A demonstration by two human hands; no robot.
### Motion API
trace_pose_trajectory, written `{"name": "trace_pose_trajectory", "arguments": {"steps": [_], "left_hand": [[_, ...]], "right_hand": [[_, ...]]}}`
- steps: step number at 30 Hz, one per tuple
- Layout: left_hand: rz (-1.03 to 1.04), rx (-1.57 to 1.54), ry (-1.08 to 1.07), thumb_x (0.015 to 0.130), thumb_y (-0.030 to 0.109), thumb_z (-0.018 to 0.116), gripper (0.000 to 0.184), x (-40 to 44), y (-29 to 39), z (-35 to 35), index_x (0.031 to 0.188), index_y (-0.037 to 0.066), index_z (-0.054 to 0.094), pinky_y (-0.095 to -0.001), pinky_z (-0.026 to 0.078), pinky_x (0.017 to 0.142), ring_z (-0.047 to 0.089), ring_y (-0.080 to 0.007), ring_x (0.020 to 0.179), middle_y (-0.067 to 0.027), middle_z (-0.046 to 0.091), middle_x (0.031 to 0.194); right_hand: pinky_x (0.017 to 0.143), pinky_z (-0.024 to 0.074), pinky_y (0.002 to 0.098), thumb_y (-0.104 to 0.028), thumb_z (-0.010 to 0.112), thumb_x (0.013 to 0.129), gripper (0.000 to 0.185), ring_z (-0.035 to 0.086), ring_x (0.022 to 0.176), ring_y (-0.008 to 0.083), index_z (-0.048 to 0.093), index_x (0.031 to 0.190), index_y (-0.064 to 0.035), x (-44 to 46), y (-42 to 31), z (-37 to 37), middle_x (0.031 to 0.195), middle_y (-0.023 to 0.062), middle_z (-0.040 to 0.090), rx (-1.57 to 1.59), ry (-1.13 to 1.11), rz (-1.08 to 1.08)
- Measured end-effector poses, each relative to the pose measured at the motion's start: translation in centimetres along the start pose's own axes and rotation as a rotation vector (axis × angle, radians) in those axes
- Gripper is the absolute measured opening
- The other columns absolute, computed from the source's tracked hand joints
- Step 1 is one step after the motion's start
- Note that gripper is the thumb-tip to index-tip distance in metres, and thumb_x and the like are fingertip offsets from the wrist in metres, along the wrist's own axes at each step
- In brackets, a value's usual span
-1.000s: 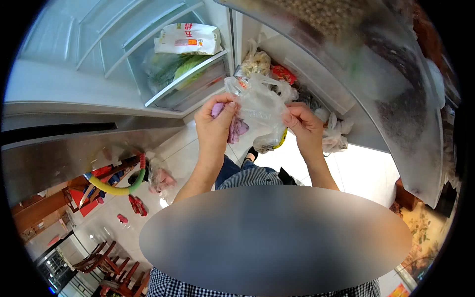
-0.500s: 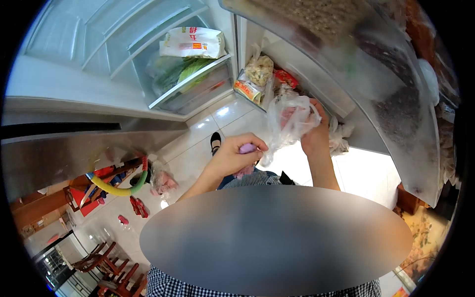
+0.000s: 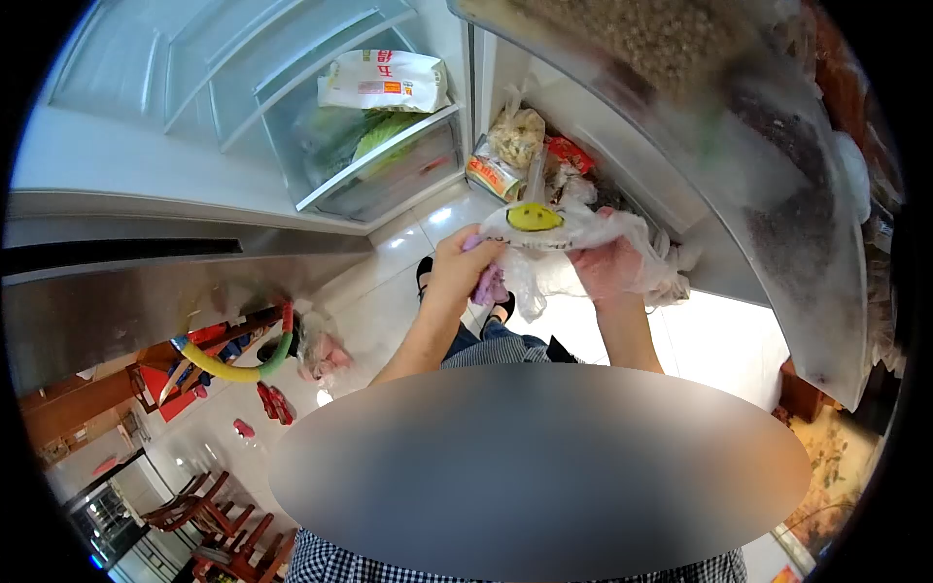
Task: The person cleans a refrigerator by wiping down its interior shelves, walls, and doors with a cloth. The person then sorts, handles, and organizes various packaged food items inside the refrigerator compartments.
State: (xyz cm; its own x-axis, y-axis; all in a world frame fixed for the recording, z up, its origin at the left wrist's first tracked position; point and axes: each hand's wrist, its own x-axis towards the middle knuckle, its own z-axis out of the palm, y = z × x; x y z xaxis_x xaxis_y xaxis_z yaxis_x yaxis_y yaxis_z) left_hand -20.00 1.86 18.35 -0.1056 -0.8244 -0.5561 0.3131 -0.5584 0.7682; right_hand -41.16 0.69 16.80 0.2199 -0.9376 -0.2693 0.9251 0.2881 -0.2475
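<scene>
A translucent white plastic bag [image 3: 583, 231] with a yellow smiley print stretches between my two hands. My left hand [image 3: 455, 270] is closed around a crumpled purple cloth [image 3: 492, 283], its thumb and fingers also at the bag's left edge. At the bag's other end is my right hand [image 3: 604, 272], holding it; thin plastic veils its fingers. Just beyond the bag, on the low freezer drawer, lie a bag of pale food pieces [image 3: 516, 136], a printed packet [image 3: 494, 175] and a red packet [image 3: 569, 154].
The open fridge holds a white printed sack [image 3: 383, 80] above leafy greens [image 3: 387, 134] in a drawer [image 3: 389, 165]. A large frosted bin [image 3: 768, 194] juts in at right. On the floor at left are a bagged pink item [image 3: 323, 355] and red slippers [image 3: 275, 402].
The plastic bag has been spread out sideways, so its yellow print now shows. My left hand has moved up towards it, and plastic now covers the fingers of my right hand.
</scene>
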Motion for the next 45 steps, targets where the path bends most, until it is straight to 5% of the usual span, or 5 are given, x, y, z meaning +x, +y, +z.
{"name": "trace_pose_trajectory", "arguments": {"steps": [10,14,26,35,45], "left_hand": [[-0.224,-0.730,-0.244,0.079,0.006,0.054,0.032,-0.1,-1.4,-0.9,0.111,0.002,0.051,-0.0378,0.054,0.080,0.063,-0.0258,0.092,-0.0131,0.061,0.105],[-0.259,-0.707,-0.212,0.079,0.007,0.056,0.032,-0.9,-1.1,-0.5,0.110,0.002,0.051,-0.0370,0.054,0.079,0.063,-0.0245,0.090,-0.0120,0.061,0.101],[0.035,0.412,-0.014,0.073,0.020,0.074,0.042,-1.2,-1.5,-0.1,0.107,0.002,0.056,-0.0226,0.047,0.059,0.056,-0.0113,0.062,-0.0018,0.059,0.076],[-0.194,-0.482,-0.140,0.083,0.012,0.062,0.029,0.0,-2.5,-0.8,0.107,-0.001,0.054,-0.0310,0.053,0.077,0.063,-0.0196,0.087,-0.0118,0.063,0.101],[-0.129,-0.465,-0.247,0.072,0.004,0.069,0.053,-4.0,-0.3,0.1,0.120,-0.002,0.047,-0.0328,0.050,0.085,0.061,-0.0212,0.096,-0.0124,0.060,0.108]], "right_hand": [[0.073,0.0519,0.0292,-0.030,0.063,0.079,0.041,0.056,0.093,0.0226,0.056,0.112,-0.0064,-1.1,-0.9,1.4,0.096,0.0090,0.056,-0.358,-0.028,0.247],[0.072,0.0454,0.0250,-0.016,0.076,0.069,0.056,0.055,0.079,0.0138,0.054,0.119,-0.0070,-1.2,0.5,2.8,0.090,0.0036,0.054,-1.677,-0.258,0.026],[0.072,0.0525,0.0297,-0.005,0.059,0.082,0.023,0.063,0.080,0.0181,0.056,0.105,-0.0012,-0.4,1.0,1.1,0.095,0.0089,0.063,-0.515,0.271,0.197],[0.080,0.0518,0.0385,-0.019,0.059,0.084,0.029,0.062,0.089,0.0259,0.055,0.107,-0.0010,-0.8,1.4,1.2,0.100,0.0146,0.063,-0.252,0.398,0.234],[0.080,0.0515,0.0367,-0.020,0.059,0.084,0.028,0.062,0.087,0.0235,0.057,0.105,-0.0015,-0.8,0.8,2.1,0.097,0.0119,0.064,-0.330,0.350,0.255]]}}
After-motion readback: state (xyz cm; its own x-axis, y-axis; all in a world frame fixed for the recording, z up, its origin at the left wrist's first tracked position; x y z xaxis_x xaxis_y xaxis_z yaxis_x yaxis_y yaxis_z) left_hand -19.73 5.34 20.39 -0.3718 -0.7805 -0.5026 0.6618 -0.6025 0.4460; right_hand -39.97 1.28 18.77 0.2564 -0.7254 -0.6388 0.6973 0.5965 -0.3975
